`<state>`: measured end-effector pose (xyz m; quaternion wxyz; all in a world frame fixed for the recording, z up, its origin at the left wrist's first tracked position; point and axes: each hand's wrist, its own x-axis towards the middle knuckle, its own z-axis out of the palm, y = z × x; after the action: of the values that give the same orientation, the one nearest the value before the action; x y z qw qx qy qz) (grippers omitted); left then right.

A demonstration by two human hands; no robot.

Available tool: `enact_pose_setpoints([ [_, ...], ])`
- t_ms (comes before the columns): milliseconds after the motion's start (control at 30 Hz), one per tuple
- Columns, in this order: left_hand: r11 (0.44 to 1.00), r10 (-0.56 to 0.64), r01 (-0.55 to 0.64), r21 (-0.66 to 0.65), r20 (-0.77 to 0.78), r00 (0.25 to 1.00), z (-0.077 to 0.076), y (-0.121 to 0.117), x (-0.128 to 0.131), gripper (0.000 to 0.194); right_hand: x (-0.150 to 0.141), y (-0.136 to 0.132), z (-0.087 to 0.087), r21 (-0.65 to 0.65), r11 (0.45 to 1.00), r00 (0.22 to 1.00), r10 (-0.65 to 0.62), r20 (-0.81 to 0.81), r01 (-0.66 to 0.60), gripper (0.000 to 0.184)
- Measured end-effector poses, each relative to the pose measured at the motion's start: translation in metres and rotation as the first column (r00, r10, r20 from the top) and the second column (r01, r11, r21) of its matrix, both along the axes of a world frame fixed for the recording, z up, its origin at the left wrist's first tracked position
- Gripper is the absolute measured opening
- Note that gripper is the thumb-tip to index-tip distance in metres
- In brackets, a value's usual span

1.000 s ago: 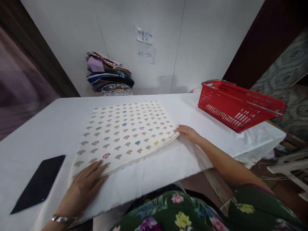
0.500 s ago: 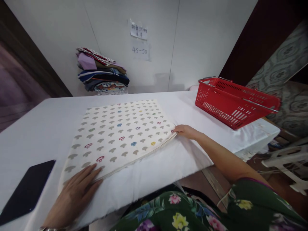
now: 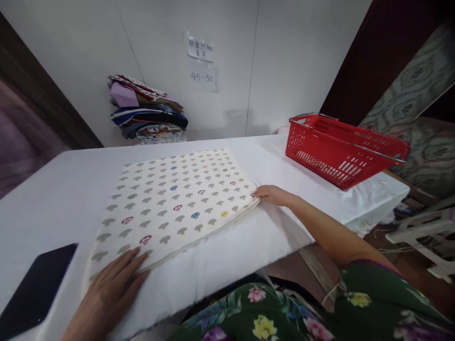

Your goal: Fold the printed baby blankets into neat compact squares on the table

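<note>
A cream cloth (image 3: 188, 194) printed with grey and coloured mushrooms lies folded and flat on the white-covered table, its layers showing along the near edge. My left hand (image 3: 112, 291) rests on its near left corner, fingers stretched out flat. At the near right corner, my right hand (image 3: 272, 194) pinches the cloth's edge between thumb and fingers, slightly raised from the tabletop.
A red plastic basket (image 3: 341, 151) with metal handles stands at the table's right end. Folded fabrics (image 3: 147, 111) are stacked at the back left by the wall. A dark flat device, like a tablet (image 3: 35, 289), lies at the near left. Paper signs (image 3: 201, 61) hang on the wall.
The view has shifted slightly. Both hands keep their places on the cloth, the left flat and the right pinching the corner; the cloth looks the same.
</note>
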<state>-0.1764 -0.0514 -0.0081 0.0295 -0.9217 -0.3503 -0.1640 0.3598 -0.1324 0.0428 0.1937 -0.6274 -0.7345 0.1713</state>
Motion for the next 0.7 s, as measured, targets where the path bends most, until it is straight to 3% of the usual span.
enact_pose_setpoints([
  [100,1.0,-0.002,0.002,0.005,-0.001,1.0,-0.001,0.001,-0.001,0.052,-0.002,-0.007,0.004,-0.043,0.966,0.942,-0.259,-0.213,0.255,0.034],
  [167,1.0,-0.009,0.009,0.009,0.007,1.0,-0.002,0.001,0.0,0.051,-0.003,-0.012,0.006,-0.158,0.882,0.821,-0.471,-0.323,0.444,0.027],
  [233,1.0,-0.007,0.007,0.014,0.022,1.0,-0.002,0.001,0.0,0.049,-0.003,-0.016,0.005,-0.28,0.807,0.728,-0.591,-0.347,0.521,0.016],
  [533,1.0,0.017,-0.017,0.011,0.011,1.0,-0.001,-0.003,0.001,0.049,-0.023,-0.004,0.001,-0.548,0.651,0.61,-0.737,-0.29,0.526,0.037],
  [700,1.0,0.001,-0.001,0.016,0.015,1.0,-0.001,-0.004,0.001,0.051,-0.031,0.002,0.007,-0.59,0.617,0.589,-0.76,-0.275,0.521,0.033],
])
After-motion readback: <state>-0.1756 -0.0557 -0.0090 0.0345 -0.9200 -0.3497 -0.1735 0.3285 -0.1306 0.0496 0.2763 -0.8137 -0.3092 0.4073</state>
